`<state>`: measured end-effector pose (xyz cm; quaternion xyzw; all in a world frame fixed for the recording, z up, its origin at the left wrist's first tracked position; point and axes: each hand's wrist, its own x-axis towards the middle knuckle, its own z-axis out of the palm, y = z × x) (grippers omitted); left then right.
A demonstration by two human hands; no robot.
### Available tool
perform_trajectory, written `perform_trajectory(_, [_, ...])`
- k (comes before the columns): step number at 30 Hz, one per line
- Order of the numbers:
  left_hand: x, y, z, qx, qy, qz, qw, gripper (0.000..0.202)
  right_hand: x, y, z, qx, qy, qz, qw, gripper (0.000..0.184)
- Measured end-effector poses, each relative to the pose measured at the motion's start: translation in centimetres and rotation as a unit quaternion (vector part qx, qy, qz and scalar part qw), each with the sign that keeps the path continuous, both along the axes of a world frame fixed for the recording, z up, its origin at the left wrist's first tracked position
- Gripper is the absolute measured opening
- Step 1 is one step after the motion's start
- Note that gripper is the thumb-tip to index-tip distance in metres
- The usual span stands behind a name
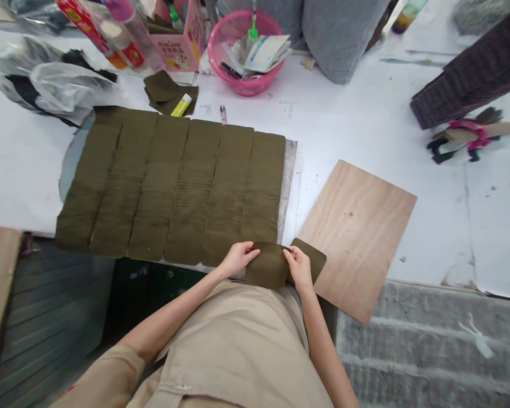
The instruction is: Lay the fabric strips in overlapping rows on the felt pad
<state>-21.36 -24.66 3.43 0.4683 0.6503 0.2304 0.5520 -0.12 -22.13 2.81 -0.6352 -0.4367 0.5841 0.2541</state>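
Note:
Between my two hands is an olive-green fabric piece (267, 265), held at its upper corners near the table's front edge. My left hand (239, 259) pinches the left corner, thumb on top. The right corner is pinched by my right hand (298, 264). Another olive piece (312, 258) lies partly under my right hand, over the edge of a plywood board (359, 226). Just beyond my hands, overlapping olive fabric pieces (174, 187) lie in several columns on a pale backing sheet (288, 187).
A pink basin (244, 85) with papers and pens stands at the back, beside a pink box (176, 48). A yellow glue stick (181, 105) rests on olive scraps (164, 93). Plastic bags (55, 85) lie left. A tied bundle (471, 136) is at right, near a dark patterned sleeve-like cloth (471, 68).

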Motion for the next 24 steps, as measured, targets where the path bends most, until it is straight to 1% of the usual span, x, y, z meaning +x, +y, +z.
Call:
perform_trajectory(2, [-1.4,-0.2,0.0,0.007,0.076,0.015,0.997,0.038,-1.5,0.7,-0.5,0.016,-0.019,0.005,1.0,0.041])
perform_trajectory(4, [-2.4,-0.1,0.1,0.004,0.141,0.03,0.989,0.037,-2.6,1.3,-0.8,0.027,-0.038,0.001,0.999,0.039])
perform_trajectory(7, [-3.1,0.4,0.2,-0.015,0.2,0.055,0.978,0.032,-3.6,2.0,-0.8,0.049,-0.078,0.005,0.996,0.034])
perform_trajectory(9, [-3.4,0.6,0.2,-0.024,0.218,0.054,0.974,0.031,-3.9,2.4,-0.5,0.073,-0.135,0.039,0.987,0.028])
perform_trajectory(12, [-3.6,0.8,0.3,-0.023,0.233,0.032,0.972,0.029,-4.3,2.7,0.1,0.1,-0.244,0.107,0.959,0.022])
perform_trajectory(15, [-3.7,0.9,0.3,-0.022,0.248,0.017,0.968,0.028,-4.7,2.9,0.5,0.098,-0.313,0.143,0.934,0.02])
perform_trajectory(17, [-3.7,0.9,0.3,-0.029,0.255,0.016,0.966,0.027,-4.9,3.1,0.6,0.083,-0.336,0.153,0.926,0.02])
perform_trajectory(20, [-3.7,1.1,0.2,-0.041,0.261,0.021,0.964,0.027,-5.1,3.3,0.6,0.055,-0.345,0.158,0.923,0.019])
perform_trajectory(24, [-3.6,1.3,-0.1,-0.045,0.265,0.025,0.963,0.028,-5.1,3.6,0.6,0.039,-0.359,0.172,0.917,0.02])
